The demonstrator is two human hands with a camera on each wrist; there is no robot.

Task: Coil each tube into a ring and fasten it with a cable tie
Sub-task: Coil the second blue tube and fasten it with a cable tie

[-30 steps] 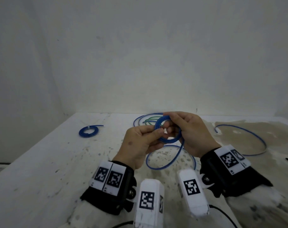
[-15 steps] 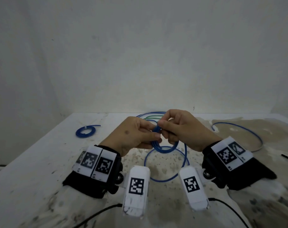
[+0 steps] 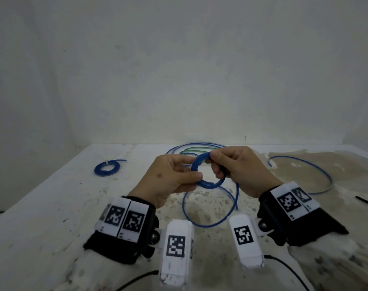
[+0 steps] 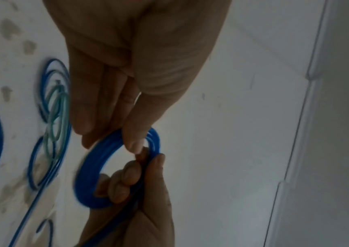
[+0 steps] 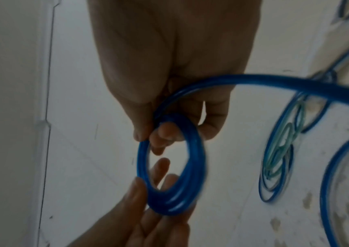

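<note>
Since half a second ago we have reopened the coil [image 3: 206, 173] above the bench [image 3: 53, 206]; left hand [image 3: 170, 181] and right hand [image 3: 239, 171] pinch opposite rims. Springy tube: grip all turns together.

Stained white table [image 3: 53, 206] against a plain pale wall [image 3: 179, 70].

Black object [image 3: 367, 201]: cut off by the head view's right edge, kind not determinable. Blue coil [image 3: 196, 164]: right side hidden behind right hand [image 3: 242, 171]. Table tubes: blurred in wrist views.
</note>
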